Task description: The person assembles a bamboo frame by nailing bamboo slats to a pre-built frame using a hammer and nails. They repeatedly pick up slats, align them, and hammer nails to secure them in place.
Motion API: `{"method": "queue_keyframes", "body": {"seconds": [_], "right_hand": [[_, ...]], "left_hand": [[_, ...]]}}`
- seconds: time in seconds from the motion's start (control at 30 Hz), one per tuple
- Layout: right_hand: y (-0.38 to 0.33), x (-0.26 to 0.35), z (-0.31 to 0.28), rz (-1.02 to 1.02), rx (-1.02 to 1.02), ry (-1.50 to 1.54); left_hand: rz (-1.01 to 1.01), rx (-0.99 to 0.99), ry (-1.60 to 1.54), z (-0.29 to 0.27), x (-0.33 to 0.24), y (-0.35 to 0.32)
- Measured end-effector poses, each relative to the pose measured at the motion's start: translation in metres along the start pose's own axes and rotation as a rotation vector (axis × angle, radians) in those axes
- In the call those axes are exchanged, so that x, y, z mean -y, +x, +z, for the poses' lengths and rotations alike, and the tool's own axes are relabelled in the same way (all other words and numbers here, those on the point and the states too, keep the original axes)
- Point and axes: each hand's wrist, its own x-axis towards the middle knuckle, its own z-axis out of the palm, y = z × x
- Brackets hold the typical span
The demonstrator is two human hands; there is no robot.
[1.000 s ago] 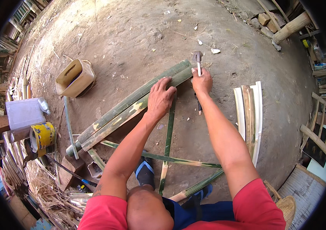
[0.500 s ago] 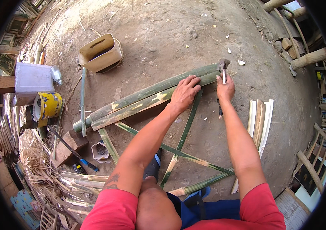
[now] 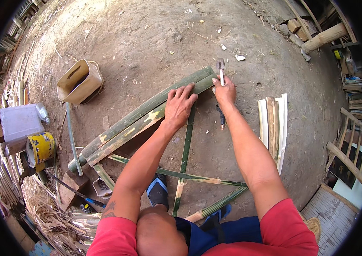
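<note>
Two split green bamboo lengths (image 3: 147, 112) lie side by side across the upper ends of thin green bamboo strips (image 3: 184, 154), which cross each other on the ground. My left hand (image 3: 177, 106) rests on the nearer length, fingers spread over its top near the right end. At that right end my right hand (image 3: 225, 91) is closed around the light handle of a hammer (image 3: 220, 67), its head pointing away from me. The right thumb and fingers sit close against the bamboo's end; whether they also pinch something small is hidden.
A cut-open beige jug (image 3: 78, 85) stands at the far left. Nearer are a yellow bucket (image 3: 44, 149), a white container (image 3: 19, 123) and a wooden block (image 3: 69, 187) with a saw-like tool across it. Split bamboo pieces (image 3: 272, 126) lie at right. A dark tool (image 3: 220, 116) lies below my right hand.
The whole view has shifted, so the bamboo and both hands appear farther left. The hammer's head has turned in my right hand. My left hand stays on the bamboo.
</note>
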Motion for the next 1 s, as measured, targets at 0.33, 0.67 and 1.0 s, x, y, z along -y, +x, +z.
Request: {"method": "queue_keyframes", "body": {"seconds": [0.33,0.67,1.0], "right_hand": [[-0.048,0.01,-0.043,-0.105,0.148,0.437],[-0.225,0.057,-0.045,-0.146,1.147,0.318],[-0.439,0.108,0.01,-0.625,1.654,-0.198]], "left_hand": [[-0.313,0.147,-0.27,-0.071,-0.023,-0.005],[-0.759,0.186,-0.001,-0.181,-0.035,-0.223],[-1.156,-0.082,0.137,-0.209,-0.052,-0.497]]}}
